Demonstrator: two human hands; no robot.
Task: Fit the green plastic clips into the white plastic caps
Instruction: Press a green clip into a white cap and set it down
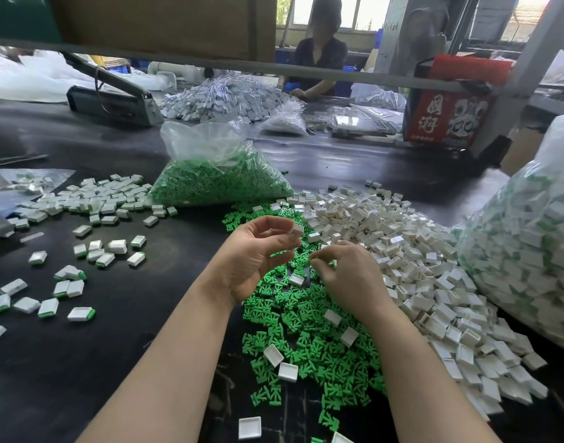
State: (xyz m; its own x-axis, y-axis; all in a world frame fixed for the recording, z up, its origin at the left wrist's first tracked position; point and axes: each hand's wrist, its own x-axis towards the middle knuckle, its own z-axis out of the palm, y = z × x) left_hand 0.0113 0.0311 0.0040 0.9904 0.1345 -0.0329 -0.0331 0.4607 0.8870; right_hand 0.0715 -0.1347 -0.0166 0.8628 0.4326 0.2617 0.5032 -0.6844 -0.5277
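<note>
My left hand [258, 254] is raised palm-up over the black table and pinches one white cap [297, 229] at its fingertips. My right hand [348, 276] hovers low over the loose pile of green clips [306, 330], fingers curled down with thumb and forefinger pinched together at the clips; what they hold is hidden. A big heap of empty white caps [418, 266] lies just right of my right hand. A few stray white caps sit among the green clips.
Assembled caps with green clips [92, 203] are scattered on the left of the table. A clear bag of green clips [216, 177] stands behind the hands, a large bag of finished parts [530, 238] at right. A person [319, 59] sits across the table.
</note>
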